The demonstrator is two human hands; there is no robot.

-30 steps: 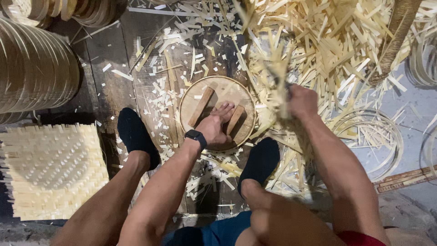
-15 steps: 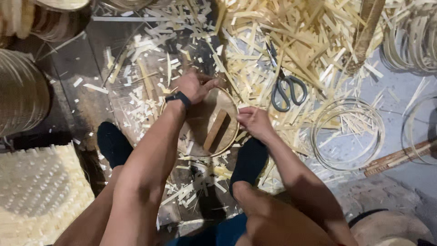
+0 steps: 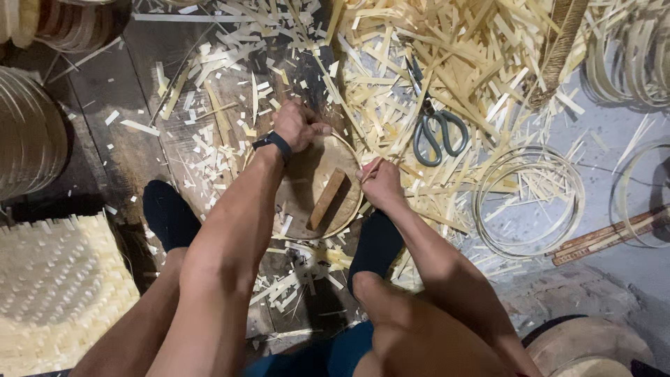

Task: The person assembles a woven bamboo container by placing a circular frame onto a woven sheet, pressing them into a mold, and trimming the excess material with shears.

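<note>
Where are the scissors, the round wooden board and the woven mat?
scissors (image 3: 438, 132): head view, on the pivot above the handles.
round wooden board (image 3: 313, 183): head view, on its bare face.
woven mat (image 3: 59, 293): head view, on its middle.

The left forearm (image 3: 237, 209) is covering much of the round wooden disc (image 3: 342, 157), so its left rim is staying out of sight. The right hand (image 3: 380, 185) is curling over something thin, too hidden to tell. The woven mat (image 3: 56, 293) is running off the left edge, and the hoops (image 3: 645, 56) off the right. The scissors' blades (image 3: 415, 73) are disappearing under strips.
</note>
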